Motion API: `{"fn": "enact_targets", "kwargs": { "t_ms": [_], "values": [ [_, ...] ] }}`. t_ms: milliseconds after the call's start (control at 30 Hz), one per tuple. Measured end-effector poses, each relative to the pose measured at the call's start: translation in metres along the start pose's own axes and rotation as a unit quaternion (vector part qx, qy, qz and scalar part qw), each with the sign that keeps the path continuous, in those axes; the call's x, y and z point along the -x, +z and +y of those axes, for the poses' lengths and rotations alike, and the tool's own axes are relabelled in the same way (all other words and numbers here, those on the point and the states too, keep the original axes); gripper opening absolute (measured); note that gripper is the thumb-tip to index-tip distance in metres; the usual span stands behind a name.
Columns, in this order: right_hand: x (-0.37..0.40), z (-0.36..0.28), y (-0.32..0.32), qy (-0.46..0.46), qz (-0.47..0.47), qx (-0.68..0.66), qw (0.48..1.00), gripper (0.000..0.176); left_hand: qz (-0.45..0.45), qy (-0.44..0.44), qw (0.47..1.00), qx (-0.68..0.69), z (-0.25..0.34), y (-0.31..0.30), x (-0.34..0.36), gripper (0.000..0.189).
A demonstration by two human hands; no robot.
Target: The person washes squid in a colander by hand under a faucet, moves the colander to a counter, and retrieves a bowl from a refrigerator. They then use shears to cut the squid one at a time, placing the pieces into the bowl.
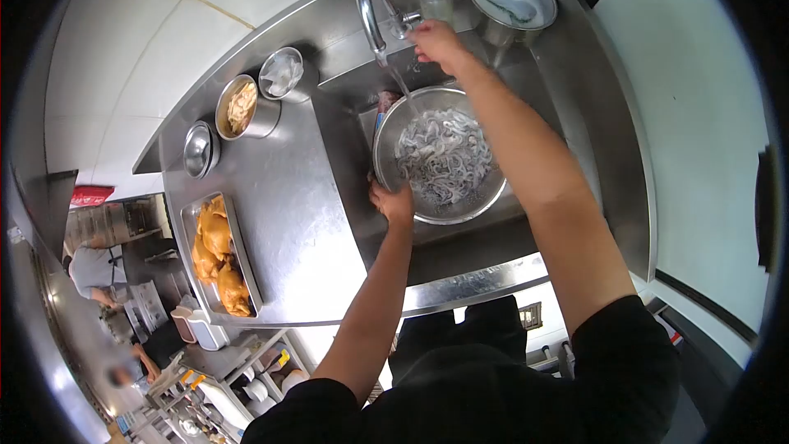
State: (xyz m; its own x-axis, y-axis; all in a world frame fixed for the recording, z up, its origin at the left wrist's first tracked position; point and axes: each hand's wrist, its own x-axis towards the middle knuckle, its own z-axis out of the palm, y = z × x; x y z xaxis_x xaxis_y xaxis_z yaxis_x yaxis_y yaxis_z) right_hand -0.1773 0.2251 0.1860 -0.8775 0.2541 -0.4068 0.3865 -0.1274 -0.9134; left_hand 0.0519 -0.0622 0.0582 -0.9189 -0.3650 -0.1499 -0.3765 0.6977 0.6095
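A large metal bowl (388, 148) sits in the steel sink, holding a heap of pale grey, slippery-looking strips (444, 152) whose exact kind I cannot make out. My left hand (390, 200) grips the bowl's near left rim, its fingers partly hidden against the outside. Up at the back of the sink, my right hand (437, 43) is closed on the tap handle (409, 20), which its fingers partly cover. From the curved chrome tap (367, 12) a stream of water (398, 80) runs into the bowl. A coloured packet (386, 103) shows behind the bowl's left edge.
A soap pump bottle (436, 0) and a metal pot (511, 2) stand behind the sink. Left on the counter (283, 189) are two metal containers (269, 119) (297, 82), stacked small bowls (200, 150) and a tray (253, 284) of whole yellow chickens. Two people work farther left.
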Motion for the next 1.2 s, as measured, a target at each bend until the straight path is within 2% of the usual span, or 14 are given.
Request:
{"fn": "enact_targets", "kwargs": {
  "t_ms": [100, 133, 200, 300, 367, 433, 500, 533, 567, 600, 667, 900, 1100, 1200],
  "values": [
    [0.018, -0.029, -0.012, 0.018, 0.004, -0.056, 0.998, 0.026, -0.053, -0.117, 0.992, -0.004, -0.049, 0.02, 0.005, 0.076],
    [0.023, -0.032, -0.014, 0.025, 0.001, -0.071, 0.997, 0.026, -0.112, -0.217, 0.963, 0.117, -0.048, 0.014, 0.006, 0.072],
    [0.027, -0.024, -0.021, 0.013, -0.015, -0.099, 0.995, 0.027, -0.222, -0.39, 0.824, 0.346, -0.046, 0.002, 0.003, 0.064],
    [0.048, 0.004, -0.034, -0.016, 0.011, -0.193, 0.981, 0.027, -0.252, -0.468, 0.738, 0.415, -0.078, 0.028, -0.013, 0.052],
    [0.048, 0.059, -0.052, 0.002, 0.033, -0.204, 0.978, 0.032, -0.255, -0.47, 0.743, 0.402, -0.081, 0.029, -0.014, 0.049],
    [0.036, 0.162, -0.071, -0.091, 0.142, 0.113, 0.979, 0.042, -0.258, -0.477, 0.753, 0.371, -0.081, 0.029, -0.011, 0.047],
    [0.099, 0.179, -0.08, -0.065, 0.22, 0.402, 0.886, 0.056, -0.251, -0.482, 0.77, 0.334, -0.083, 0.03, -0.015, 0.046],
    [0.117, 0.191, -0.086, 0.024, 0.172, 0.408, 0.896, 0.065, -0.249, -0.473, 0.783, 0.318, -0.078, 0.025, -0.014, 0.047],
    [0.12, 0.235, -0.093, 0.092, 0.159, 0.387, 0.904, 0.068, -0.246, -0.463, 0.796, 0.303, -0.066, 0.019, -0.008, 0.048],
    [0.125, 0.264, -0.102, 0.116, 0.131, 0.234, 0.956, 0.063, -0.242, -0.454, 0.807, 0.288, -0.056, 0.015, -0.005, 0.049],
    [0.132, 0.307, -0.117, 0.188, 0.111, -0.008, 0.976, 0.054, -0.258, -0.392, 0.855, 0.223, -0.05, 0.008, -0.003, 0.049],
    [0.146, 0.327, -0.128, 0.206, 0.101, -0.14, 0.963, 0.033, -0.252, -0.207, 0.921, 0.211, -0.005, -0.078, 0.017, 0.028],
    [0.272, 0.165, -0.142, 0.075, 0.061, -0.125, 0.987, 0.04, -0.235, -0.177, 0.93, 0.219, 0.084, -0.195, 0.064, 0.03],
    [0.322, 0.105, -0.138, 0.164, 0.103, -0.376, 0.906, 0.041, -0.256, -0.147, 0.933, 0.205, 0.113, -0.217, 0.076, 0.034]
  ]
}}
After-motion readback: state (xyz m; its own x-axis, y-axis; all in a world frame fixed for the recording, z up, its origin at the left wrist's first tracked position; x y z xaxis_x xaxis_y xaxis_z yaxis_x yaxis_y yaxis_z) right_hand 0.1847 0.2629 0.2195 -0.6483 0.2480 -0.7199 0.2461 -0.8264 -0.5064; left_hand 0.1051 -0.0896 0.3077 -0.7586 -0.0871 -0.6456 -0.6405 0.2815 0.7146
